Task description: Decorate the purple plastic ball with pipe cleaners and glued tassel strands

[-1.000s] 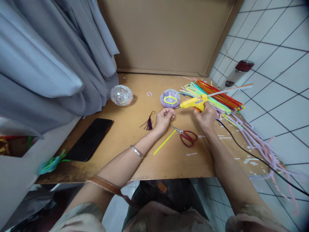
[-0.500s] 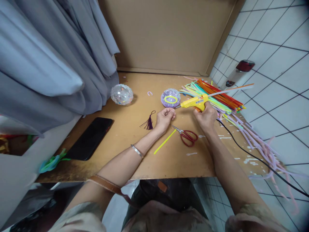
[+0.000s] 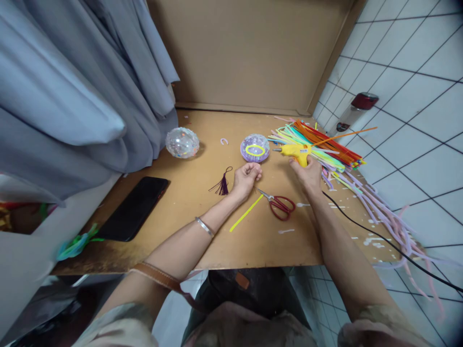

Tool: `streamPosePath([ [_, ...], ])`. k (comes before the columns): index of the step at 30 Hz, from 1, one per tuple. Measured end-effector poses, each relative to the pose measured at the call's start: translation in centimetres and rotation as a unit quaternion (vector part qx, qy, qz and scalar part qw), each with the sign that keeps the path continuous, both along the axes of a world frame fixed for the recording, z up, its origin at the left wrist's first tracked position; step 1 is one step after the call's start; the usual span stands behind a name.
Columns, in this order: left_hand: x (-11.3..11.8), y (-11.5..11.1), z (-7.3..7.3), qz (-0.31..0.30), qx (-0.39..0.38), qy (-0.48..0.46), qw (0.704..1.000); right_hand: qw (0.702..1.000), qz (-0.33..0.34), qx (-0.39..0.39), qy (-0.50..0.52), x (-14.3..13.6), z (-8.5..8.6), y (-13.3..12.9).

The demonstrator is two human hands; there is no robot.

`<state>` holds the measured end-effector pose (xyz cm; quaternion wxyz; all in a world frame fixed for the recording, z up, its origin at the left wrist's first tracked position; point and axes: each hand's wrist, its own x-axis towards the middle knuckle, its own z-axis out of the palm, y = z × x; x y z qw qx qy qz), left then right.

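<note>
Head view: glue gun (image 3: pixel 297 152) near purple ball (image 3: pixel 255 149)

Gripping the glue gun with right hand (image 3: pixel 310 174), to the right of the purple ball, nozzle (image 3: pixel 277 150) apart from it. Pinching with left hand (image 3: pixel 246 180), fingers pressed together, just on the near side of the purple ball; cannot tell the thing pinched. Lying farther to the near side: scissors (image 3: pixel 271 197), yellow strip (image 3: pixel 246 213).
</note>
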<state>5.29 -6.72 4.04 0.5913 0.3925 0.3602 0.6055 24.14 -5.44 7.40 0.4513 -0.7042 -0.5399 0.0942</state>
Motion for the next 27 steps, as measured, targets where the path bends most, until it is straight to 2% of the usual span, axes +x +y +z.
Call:
streamPosePath([
  [6,0.1,0.1,-0.2,-0.002,-0.017,-0.018,1.000,0.994,-0.066,-0.021,-0.088,1.8,-1.3,0.5],
  [12,0.1,0.3,-0.3,0.020,-0.023,-0.017,0.999,0.984,-0.092,-0.041,-0.145,2.9,-3.2,1.2],
  [18,0.4,0.5,-0.2,0.056,-0.018,-0.025,0.998,0.961,-0.098,-0.138,-0.220,2.1,-2.6,0.6],
  [20,0.6,0.6,-0.2,0.059,-0.020,-0.030,0.998,0.952,-0.100,-0.116,-0.266,1.8,-2.2,0.1],
  [23,0.8,0.9,-0.4,0.066,-0.035,-0.039,0.996,0.950,-0.092,-0.037,-0.297,1.4,-1.9,-0.3],
  [25,1.0,1.2,-0.5,0.071,-0.045,-0.046,0.995,0.965,-0.036,0.023,-0.258,1.1,-1.8,0.0],
  [27,1.3,1.4,-0.4,0.074,-0.055,-0.055,0.994,0.978,0.050,0.075,-0.189,0.5,-1.5,1.0],
])
